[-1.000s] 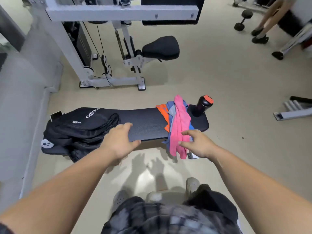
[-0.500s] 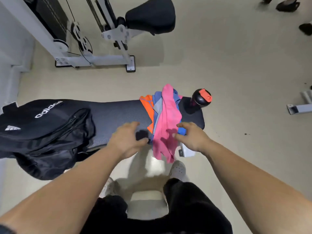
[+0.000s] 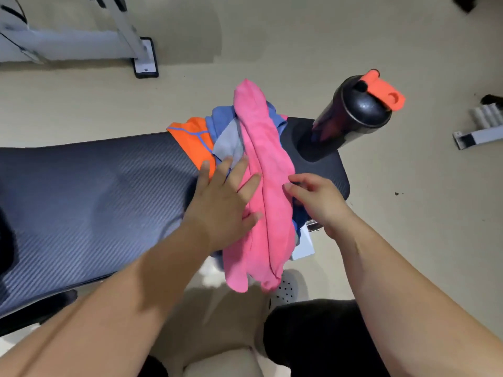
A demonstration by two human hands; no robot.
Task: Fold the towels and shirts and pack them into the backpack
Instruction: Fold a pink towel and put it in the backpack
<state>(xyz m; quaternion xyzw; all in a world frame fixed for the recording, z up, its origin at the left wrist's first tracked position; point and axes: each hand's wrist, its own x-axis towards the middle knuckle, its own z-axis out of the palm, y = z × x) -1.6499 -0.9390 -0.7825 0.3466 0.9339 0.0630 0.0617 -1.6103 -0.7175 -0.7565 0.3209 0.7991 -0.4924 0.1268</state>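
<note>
A pink towel (image 3: 261,170) lies draped across the right end of a dark padded bench (image 3: 95,202), its near end hanging over the front edge. Under it lie a blue garment (image 3: 220,118), a grey cloth (image 3: 230,144) and an orange shirt (image 3: 194,138). My left hand (image 3: 224,202) rests flat, fingers spread, on the pile's left side and touches the pink towel. My right hand (image 3: 317,198) hovers at the towel's right edge with fingers curled and fingertips at the cloth. Only a black sliver of the backpack (image 3: 6,240) shows at the left border.
A black shaker bottle (image 3: 351,115) with an orange lid stands on the bench's right end, close to the pile. White machine legs (image 3: 81,44) sit on the beige floor behind the bench. Another white frame (image 3: 479,134) lies at the right. My legs and shoes show below.
The view has dropped closer to the pile and the backpack has slid out of frame. My left hand moved right from the bare bench onto the clothes. My right hand stays at the pink towel's right edge.
</note>
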